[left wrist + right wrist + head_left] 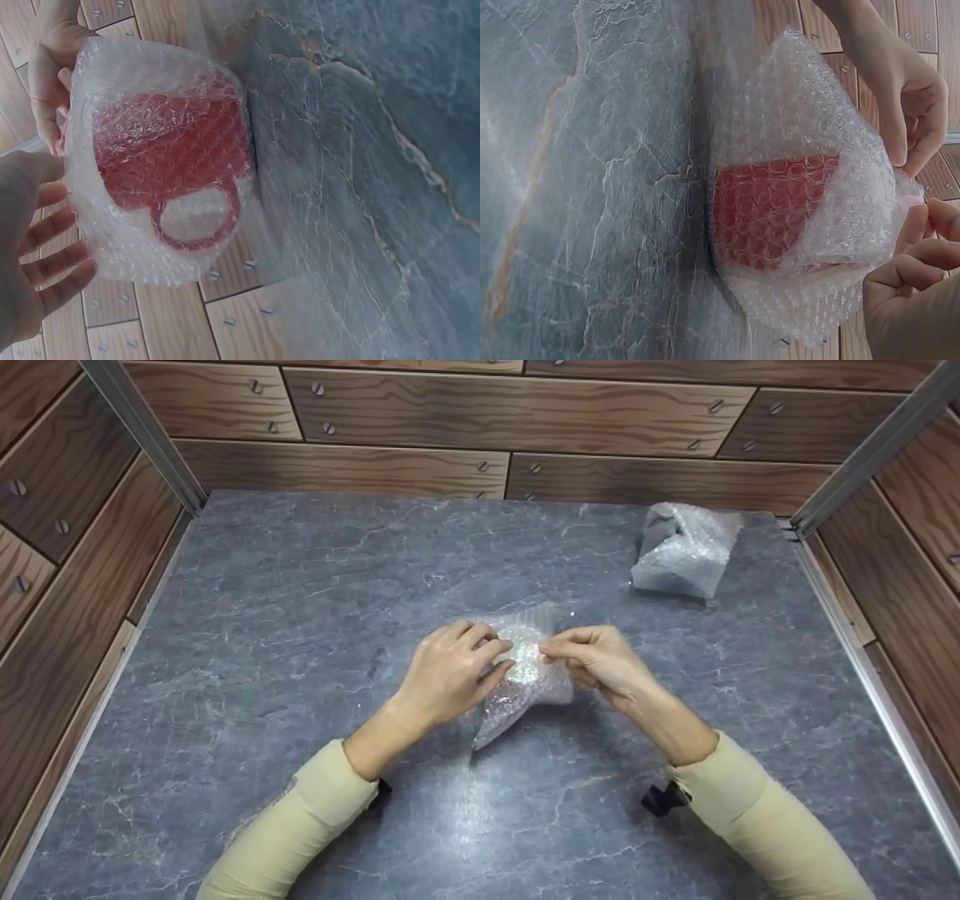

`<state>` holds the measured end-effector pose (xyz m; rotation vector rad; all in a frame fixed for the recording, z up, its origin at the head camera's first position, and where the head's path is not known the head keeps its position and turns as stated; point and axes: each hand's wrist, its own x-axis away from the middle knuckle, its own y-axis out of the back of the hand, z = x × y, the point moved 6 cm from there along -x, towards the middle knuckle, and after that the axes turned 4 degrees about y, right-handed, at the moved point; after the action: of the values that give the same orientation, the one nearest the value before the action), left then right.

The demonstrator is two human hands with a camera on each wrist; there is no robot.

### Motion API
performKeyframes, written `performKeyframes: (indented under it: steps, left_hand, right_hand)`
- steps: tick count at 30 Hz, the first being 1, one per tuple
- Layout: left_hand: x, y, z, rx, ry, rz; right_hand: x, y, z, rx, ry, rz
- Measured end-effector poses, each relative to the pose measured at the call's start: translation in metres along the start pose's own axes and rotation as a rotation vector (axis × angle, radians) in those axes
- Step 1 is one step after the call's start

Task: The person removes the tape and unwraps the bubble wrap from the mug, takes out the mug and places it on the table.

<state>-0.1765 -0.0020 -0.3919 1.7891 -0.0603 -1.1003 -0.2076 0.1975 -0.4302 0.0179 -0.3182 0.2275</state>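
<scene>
A red mug (172, 142) with a looped handle shows through the clear bubble wrap (112, 247) around it, on the grey table. In the head view the wrapped bundle (517, 690) lies between both hands, its top shiny and one corner pointing toward the person. My left hand (454, 667) touches the top of the wrap from the left, fingers loosely bent and apart. From the right, my right hand (600, 660) pinches a bit of the wrap at the top between thumb and forefinger. A small pinkish patch (909, 201) shows beside those fingertips in the right wrist view.
Another crumpled bubble-wrap bundle (686, 555) stands at the table's back right. Wood-patterned panels (517, 416) border the grey marbled table (300, 562) at the back and sides, with metal rails at the corners.
</scene>
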Motion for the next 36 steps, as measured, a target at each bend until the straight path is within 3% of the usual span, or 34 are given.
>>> performKeyframes:
  steps: [14, 23, 36]
  left_hand:
    - [-0.009, 0.0, 0.002, -0.041, -0.048, -0.07]
    - [-0.018, 0.002, 0.007, -0.055, -0.062, -0.063]
    - [-0.037, 0.004, 0.018, -0.048, -0.067, -0.068]
  right_hand:
    - [0.0, 0.006, -0.003, 0.092, 0.039, -0.037]
    - [0.005, 0.014, -0.005, 0.116, 0.065, -0.048]
    - [0.008, 0.021, -0.004, 0.295, 0.225, -0.112]
